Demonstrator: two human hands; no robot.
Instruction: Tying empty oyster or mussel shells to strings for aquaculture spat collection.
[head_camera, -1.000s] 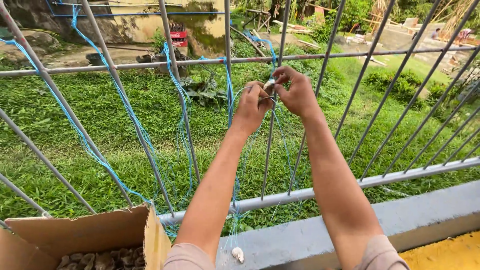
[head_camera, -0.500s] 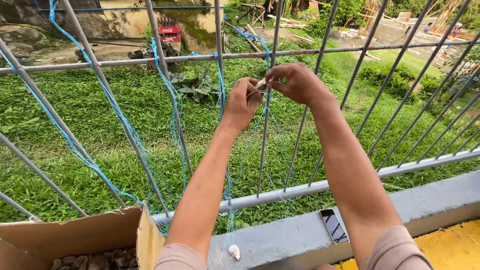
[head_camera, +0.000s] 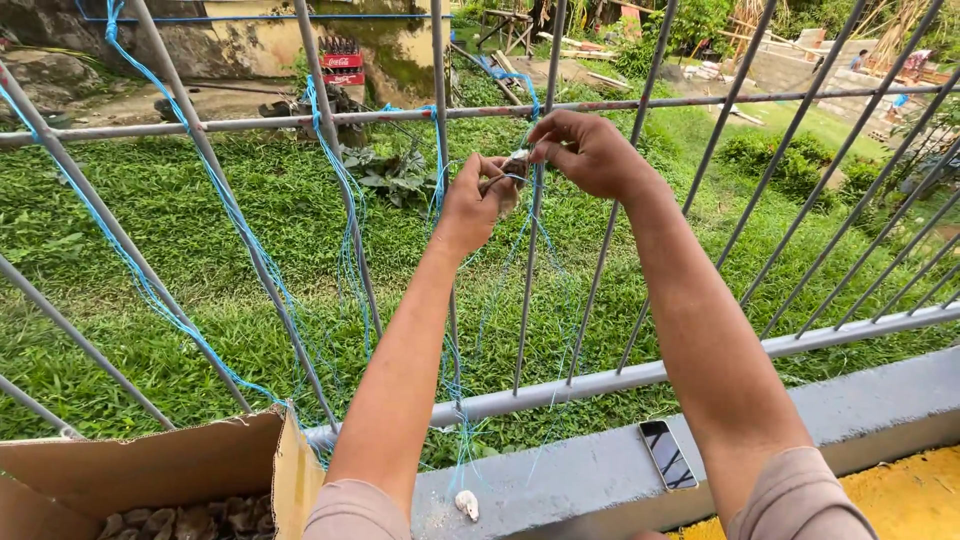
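Both hands, left hand (head_camera: 478, 205) and right hand (head_camera: 590, 152), pinch small brown object (head_camera: 515, 166) and blue string (head_camera: 440, 160) between railing bars (head_camera: 530, 290).

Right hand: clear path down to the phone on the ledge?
Probably yes. The right hand is up at the railing bar, pinching thin blue string with the left hand. The phone lies flat on the concrete ledge below the right forearm, nothing covering it.
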